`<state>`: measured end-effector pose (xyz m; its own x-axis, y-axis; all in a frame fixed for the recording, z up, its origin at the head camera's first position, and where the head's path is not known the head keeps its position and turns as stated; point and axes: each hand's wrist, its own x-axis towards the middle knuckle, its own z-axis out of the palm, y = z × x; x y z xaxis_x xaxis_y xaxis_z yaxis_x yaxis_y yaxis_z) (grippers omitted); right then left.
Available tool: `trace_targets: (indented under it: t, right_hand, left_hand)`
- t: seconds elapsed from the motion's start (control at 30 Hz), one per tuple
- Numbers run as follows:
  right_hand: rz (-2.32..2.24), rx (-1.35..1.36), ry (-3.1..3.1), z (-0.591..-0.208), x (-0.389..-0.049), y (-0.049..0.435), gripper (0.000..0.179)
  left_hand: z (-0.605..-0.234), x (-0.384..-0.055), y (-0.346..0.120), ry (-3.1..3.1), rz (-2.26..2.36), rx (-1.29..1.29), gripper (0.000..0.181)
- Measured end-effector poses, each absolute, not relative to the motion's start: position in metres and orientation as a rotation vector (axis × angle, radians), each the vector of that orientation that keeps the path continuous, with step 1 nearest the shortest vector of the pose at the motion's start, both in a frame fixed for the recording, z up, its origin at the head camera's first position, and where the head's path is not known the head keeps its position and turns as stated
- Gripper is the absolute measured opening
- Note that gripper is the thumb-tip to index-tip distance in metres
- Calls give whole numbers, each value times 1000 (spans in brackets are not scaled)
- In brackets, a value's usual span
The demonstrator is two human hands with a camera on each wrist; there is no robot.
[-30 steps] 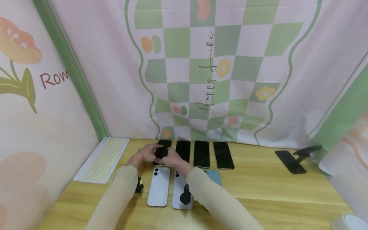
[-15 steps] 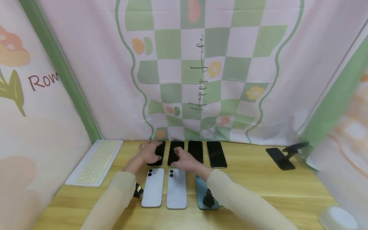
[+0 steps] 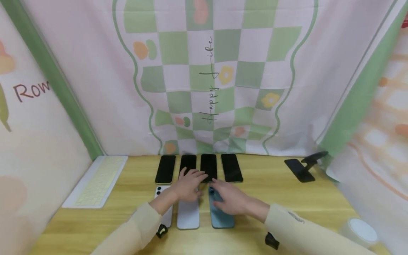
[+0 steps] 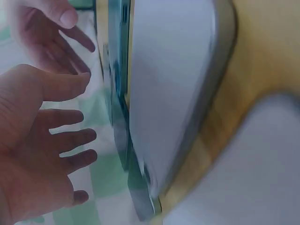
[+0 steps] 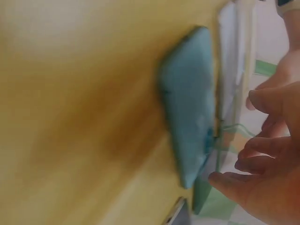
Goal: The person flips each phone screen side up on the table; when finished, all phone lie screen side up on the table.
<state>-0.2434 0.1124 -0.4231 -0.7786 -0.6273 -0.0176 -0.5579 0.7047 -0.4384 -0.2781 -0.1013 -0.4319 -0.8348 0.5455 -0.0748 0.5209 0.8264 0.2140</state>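
Four black-screened phones (image 3: pixel 208 165) line the back of the table (image 3: pixel 138 198), that row seemingly done, while the unevenly spaced front row of two white phones (image 3: pixel 188 216) and a blue phone (image 3: pixel 222 219) perhaps needs straightening, left hand (image 3: pixel 188 185) and right hand (image 3: pixel 232 198) above it, loosely spread fingers (image 4: pixel 77 139) holding nothing.

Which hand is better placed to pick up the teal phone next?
Probably the right hand: it looks empty and, in the head view, overlaps the teal phone. The left hand is over the neighbouring white phone.
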Motion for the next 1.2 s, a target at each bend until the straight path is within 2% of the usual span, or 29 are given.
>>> trace_targets:
  t: [0.27, 0.57, 1.2]
  right_hand:
    - [-550, -1011, 2779, -432, -216, 139, 66]
    - [-547, -962, 2670, -440, -196, 146, 74]
    - [-549, -884, 2722, -452, -190, 145, 65]
  left_hand:
    - [-438, -257, -82, 2780, 219, 980, 67]
    - [-442, -258, -78, 2757, 191, 1003, 76]
    - [-446, -258, -75, 2676, 274, 916, 82]
